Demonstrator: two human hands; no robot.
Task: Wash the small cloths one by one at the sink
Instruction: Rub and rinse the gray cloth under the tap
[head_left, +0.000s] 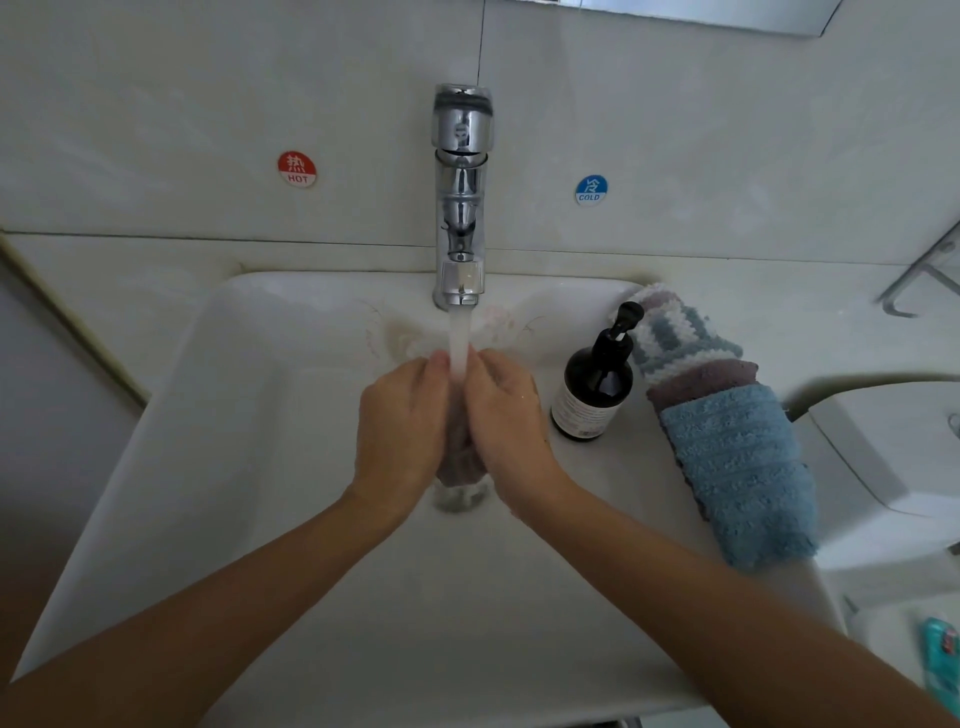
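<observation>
A small dark mauve cloth (460, 457) is squeezed between my left hand (400, 426) and my right hand (506, 418) over the middle of the white sink (249, 441). Both hands grip it with curled fingers, and most of it is hidden between the palms. Water (459, 338) runs from the chrome tap (461, 208) straight down onto the cloth. On the sink's right rim lie other cloths in a row: a striped white and grey-blue one (675, 338), a mauve one (701, 379) and a blue one (743, 473).
A dark pump bottle (595, 384) stands on the right rim beside the cloths. Red HOT (296, 169) and blue COLD (591, 190) stickers are on the wall. The drain (460, 499) is just below my hands. A white toilet tank (893, 452) is at right.
</observation>
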